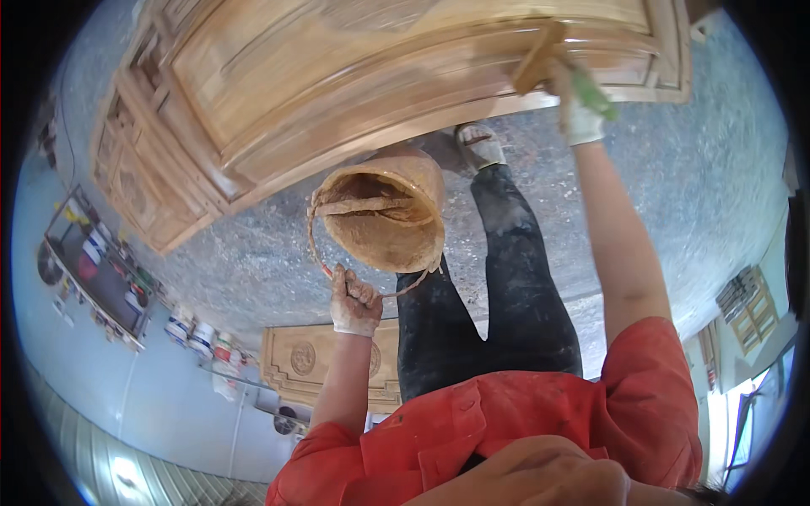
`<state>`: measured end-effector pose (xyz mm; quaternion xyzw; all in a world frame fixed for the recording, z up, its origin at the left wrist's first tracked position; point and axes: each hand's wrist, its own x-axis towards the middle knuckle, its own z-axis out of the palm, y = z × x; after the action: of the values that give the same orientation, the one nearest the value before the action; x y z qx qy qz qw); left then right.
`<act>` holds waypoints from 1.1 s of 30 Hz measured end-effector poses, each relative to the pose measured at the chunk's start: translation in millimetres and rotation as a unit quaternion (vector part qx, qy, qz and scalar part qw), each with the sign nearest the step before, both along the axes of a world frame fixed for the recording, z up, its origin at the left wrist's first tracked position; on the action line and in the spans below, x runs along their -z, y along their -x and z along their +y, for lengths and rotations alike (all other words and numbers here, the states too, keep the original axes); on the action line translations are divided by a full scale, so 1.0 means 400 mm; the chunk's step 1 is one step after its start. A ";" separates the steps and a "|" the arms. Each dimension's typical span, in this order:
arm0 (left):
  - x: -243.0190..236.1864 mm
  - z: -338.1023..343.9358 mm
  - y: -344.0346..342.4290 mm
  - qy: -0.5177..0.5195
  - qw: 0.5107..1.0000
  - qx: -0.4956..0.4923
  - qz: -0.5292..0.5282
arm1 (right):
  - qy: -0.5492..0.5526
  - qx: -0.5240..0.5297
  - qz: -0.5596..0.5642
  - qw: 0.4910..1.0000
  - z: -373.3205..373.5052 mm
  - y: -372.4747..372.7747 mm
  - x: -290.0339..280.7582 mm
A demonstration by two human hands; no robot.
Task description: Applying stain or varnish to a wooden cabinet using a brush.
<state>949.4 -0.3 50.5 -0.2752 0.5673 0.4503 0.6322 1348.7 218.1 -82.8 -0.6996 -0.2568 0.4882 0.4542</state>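
Note:
My left hand (354, 304), in a stained white glove, is closed around the wire handle of a crusted, tan-coated bucket (405, 181), which is tipped with its opening visible and a coated stick across it. My right hand (578, 114), in a white glove, grips a flat tan tool (533, 59) against the lower part of a large pale wooden panel (354, 51) with raised mouldings. Something green (593, 91), blurred, is at that hand; the fingers are partly hidden by it.
My shoes and legs stand on a speckled floor (228, 287). A carved wooden piece (304, 354) lies behind me. A cluttered cart (93, 274) and several tubs (202, 333) are at the left, a stack of wooden frames (751, 316) at the right.

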 end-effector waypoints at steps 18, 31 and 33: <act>0.231 -0.285 0.535 0.064 0.952 -0.270 0.131 | -0.181 -0.337 0.045 0.923 -0.067 1.326 0.059; 0.412 -0.480 0.641 0.137 0.934 -0.314 0.102 | -0.173 -0.663 -0.396 0.611 -0.139 1.297 -0.118; 0.417 -0.480 0.637 0.148 0.940 -0.286 0.112 | -0.200 -0.669 -0.444 0.561 -0.071 1.264 -0.111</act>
<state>694.5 -192.2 -116.1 -0.4644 0.5918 0.5511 0.3611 843.1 189.6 -38.4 -0.3465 -0.9118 0.2154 -0.0464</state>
